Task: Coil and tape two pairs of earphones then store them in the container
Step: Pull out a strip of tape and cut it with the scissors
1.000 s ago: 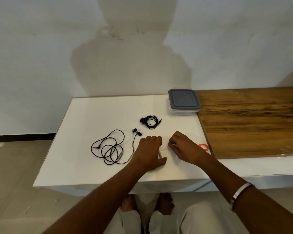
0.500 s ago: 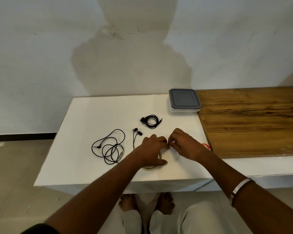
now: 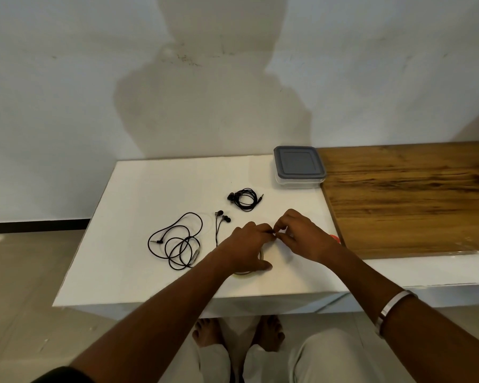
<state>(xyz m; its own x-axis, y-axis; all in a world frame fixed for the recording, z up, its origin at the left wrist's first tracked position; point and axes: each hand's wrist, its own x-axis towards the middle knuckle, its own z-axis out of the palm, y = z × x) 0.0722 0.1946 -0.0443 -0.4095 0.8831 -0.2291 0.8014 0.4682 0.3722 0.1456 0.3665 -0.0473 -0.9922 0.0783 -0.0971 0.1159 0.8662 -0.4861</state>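
Head view, lower centre of the frame: the left hand (image 3: 246,250) rests curled over a clear roll of adhesive tape (image 3: 260,258) lying flat on the white tabletop (image 3: 138,272), thumb at the roll's near rim. The right hand (image 3: 304,239) meets it just right of centre, fingertips of both pinched together over the roll; what they pinch is too small to tell. Left of the hands, apart from them, a loose black pair of earphones (image 3: 177,241) sprawls uncoiled. Beyond the hands, upper centre, a coiled black pair of earphones (image 3: 245,199) lies. Farther right, the clear square container with a grey lid (image 3: 299,167) sits closed.
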